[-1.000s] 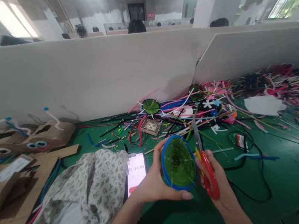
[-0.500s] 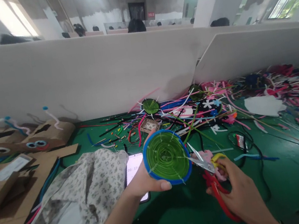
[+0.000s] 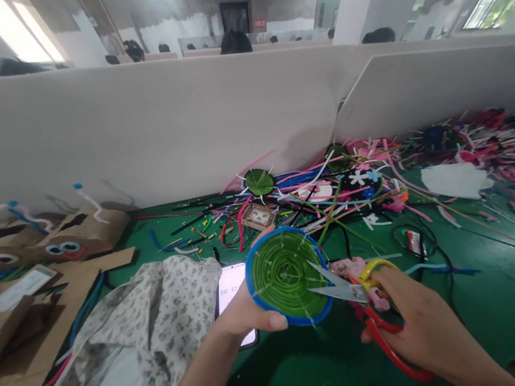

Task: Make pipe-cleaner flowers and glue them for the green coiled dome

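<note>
My left hand [image 3: 252, 312] grips a round green coiled piece [image 3: 275, 269] with a blue rim, thumb on the near edge and fingers behind it. Pale short strands cross the coil from centre to rim. With my right hand [image 3: 420, 310] I hold scissors [image 3: 353, 292] by their yellow and red handles. The blades are parted, and their tips lie over the right part of the green coil. Whether they touch it I cannot tell. Beneath the scissors, a pink fuzzy thing [image 3: 346, 267] is partly hidden.
A phone [image 3: 228, 283] showing a timer lies behind my left wrist, beside a patterned cloth [image 3: 149, 343]. Cardboard boxes with eyes [image 3: 81, 235] stand left. Pipe cleaners [image 3: 304, 178] and another green disc [image 3: 259, 181] pile up along the white partition [image 3: 153, 131].
The scissors have moved left, from the coil's right edge to over its surface. The green piece has tilted slightly and shifted a little down and left.
</note>
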Tool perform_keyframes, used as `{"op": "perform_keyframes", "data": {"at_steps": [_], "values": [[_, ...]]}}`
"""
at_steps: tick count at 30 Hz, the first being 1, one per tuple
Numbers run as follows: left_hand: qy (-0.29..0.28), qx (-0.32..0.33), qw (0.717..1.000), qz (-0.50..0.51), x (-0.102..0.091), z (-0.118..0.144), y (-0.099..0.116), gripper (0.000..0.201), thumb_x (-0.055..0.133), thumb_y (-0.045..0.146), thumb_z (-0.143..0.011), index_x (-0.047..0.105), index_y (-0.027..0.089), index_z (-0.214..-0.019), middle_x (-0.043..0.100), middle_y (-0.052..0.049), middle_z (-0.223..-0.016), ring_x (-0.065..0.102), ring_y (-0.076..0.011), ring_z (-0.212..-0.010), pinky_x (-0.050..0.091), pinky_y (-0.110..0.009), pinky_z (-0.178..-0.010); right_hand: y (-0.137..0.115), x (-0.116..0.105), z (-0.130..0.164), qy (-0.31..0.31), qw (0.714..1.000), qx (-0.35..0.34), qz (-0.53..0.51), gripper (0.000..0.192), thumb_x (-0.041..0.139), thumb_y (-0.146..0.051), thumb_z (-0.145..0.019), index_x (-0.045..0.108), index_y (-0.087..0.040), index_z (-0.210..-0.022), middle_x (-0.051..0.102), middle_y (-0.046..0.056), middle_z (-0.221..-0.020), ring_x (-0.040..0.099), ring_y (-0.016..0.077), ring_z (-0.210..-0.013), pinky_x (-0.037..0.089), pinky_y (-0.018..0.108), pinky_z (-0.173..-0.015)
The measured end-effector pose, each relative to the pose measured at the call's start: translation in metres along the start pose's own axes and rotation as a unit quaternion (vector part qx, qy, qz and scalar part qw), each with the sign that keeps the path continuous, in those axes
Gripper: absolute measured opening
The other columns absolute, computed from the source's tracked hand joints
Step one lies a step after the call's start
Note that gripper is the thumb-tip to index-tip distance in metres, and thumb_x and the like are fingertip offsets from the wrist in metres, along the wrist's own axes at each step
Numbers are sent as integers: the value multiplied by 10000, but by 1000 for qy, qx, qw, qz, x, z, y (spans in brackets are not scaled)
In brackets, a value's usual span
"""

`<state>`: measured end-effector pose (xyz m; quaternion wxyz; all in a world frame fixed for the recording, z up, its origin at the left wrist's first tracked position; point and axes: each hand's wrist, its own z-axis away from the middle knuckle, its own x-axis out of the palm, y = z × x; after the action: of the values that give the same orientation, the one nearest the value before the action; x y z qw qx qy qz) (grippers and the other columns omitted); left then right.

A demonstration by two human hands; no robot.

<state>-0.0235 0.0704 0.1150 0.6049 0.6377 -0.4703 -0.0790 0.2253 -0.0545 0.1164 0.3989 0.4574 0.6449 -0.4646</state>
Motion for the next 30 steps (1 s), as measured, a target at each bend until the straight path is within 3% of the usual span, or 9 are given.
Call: {"op": "perform_keyframes", "data": {"at_steps": [3,11,16,22,26,30], "values": [[-9,8,1000,-13,1,0,1,1193,887,422,-492,261,273,-1496,450,-142,-1447,363,-416,-1350,283,-547,-1121,-1,-7,-2,6,999,-17,33,547,740,-456,-682,484,-198,-1090,615,79,-964,611,253,-868,502,345,-702],[13,-30,999,-8,-1,0,-3,1158,891,396,-494,297,275,-1481,514,-128,-1395,437,-402,-1306,310,-541,-1112,-2,-13,-11,15,994,-47,101,363,624,-516,-774,515,-214,-942,622,59,-824,614,216,-719,443,301,-607],[32,-33,999,11,4,-1,-3,1136,893,380,-507,311,280,-1476,540,-120,-1376,462,-390,-1291,337,-525,-1102,8,-3,-15,14,983,-94,155,205,498,-359,-810,506,-185,-917,633,71,-747,617,207,-629,390,283,-534],[97,-60,993,37,8,-1,-6,1093,897,281,-517,339,298,-1456,563,-107,-1356,500,-372,-1259,447,-468,-1022,20,8,-24,-56,980,-94,164,150,429,-226,-807,509,-164,-917,653,90,-778,627,208,-645,354,278,-532],[153,-127,979,43,7,-2,-9,958,868,317,-585,386,308,-1413,618,-124,-1275,664,-330,-1010,579,-395,-753,19,9,-38,-150,977,-39,148,145,433,-246,-817,504,-163,-912,663,96,-796,621,209,-631,299,278,-528],[215,-154,962,71,4,-7,-11,766,843,306,-650,456,317,-1311,696,-58,-1099,713,-226,-805,592,-368,-706,16,12,-58,-199,971,-35,132,138,410,-228,-841,509,-160,-909,678,84,-763,627,205,-616,261,286,-528]]}}
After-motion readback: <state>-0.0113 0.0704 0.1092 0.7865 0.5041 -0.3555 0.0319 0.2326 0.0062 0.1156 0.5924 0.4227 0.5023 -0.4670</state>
